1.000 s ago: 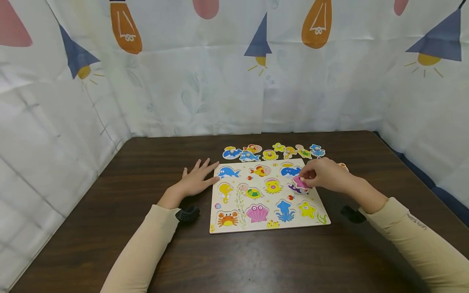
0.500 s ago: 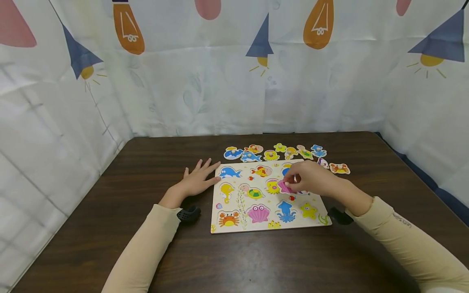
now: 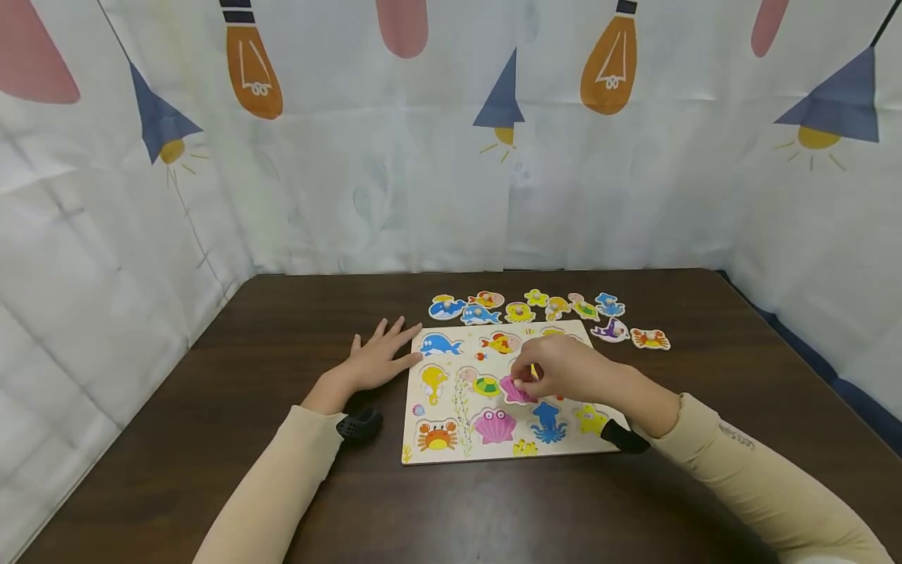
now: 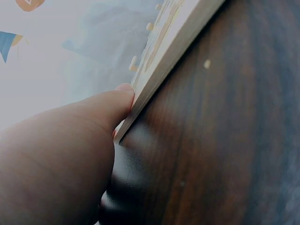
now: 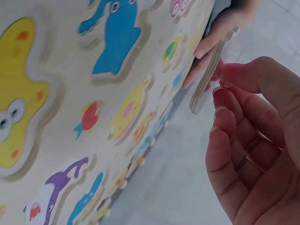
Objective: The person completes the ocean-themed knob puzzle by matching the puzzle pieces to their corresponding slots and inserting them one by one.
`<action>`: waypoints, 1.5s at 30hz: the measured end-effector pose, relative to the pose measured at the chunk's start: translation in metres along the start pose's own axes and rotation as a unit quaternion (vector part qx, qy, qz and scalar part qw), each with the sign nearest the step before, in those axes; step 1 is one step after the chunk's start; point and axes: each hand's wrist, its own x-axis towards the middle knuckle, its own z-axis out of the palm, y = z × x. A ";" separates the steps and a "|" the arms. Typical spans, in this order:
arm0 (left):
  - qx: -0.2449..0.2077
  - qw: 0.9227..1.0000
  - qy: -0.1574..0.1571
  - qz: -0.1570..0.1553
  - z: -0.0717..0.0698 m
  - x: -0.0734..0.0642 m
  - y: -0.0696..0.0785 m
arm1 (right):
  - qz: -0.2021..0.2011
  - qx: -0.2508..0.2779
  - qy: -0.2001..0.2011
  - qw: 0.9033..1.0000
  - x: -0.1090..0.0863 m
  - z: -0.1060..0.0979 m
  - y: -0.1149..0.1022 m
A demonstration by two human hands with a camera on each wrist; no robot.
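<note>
Now right hand (image 3: 569, 370) pinches pink shell (image 3: 517, 391) | left hand (image 3: 373, 363), spread, touches board (image 3: 493, 453) | likely carrying step | next needs aligning over shell-shaped recess (image 3: 495, 428)

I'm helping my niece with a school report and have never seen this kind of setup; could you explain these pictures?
No machine here: just a person's bare left hand and right hand. The wide picture is taken from the head, the close ones from each wrist. On a dark brown, wood-grained table lies a cream, rectangular puzzle board showing sea animals; beyond it lie loose, colourful sea-animal pieces with knobs. The left hand touches the board's left edge. The right hand pinches a pink, shell-shaped piece, apparently lifted off the board.
</note>
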 end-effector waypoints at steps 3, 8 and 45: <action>-0.001 1.000 0.002 0.003 0.002 -0.001 -0.001 | -0.014 0.002 0.002 1.000 0.003 0.003 -0.005; -0.005 1.000 0.008 0.007 -0.002 -0.001 0.002 | -0.025 -0.008 -0.001 1.000 0.009 0.004 -0.011; -0.005 1.000 0.005 0.000 0.000 -0.004 0.002 | 0.004 -0.035 -0.076 0.996 0.020 0.032 -0.032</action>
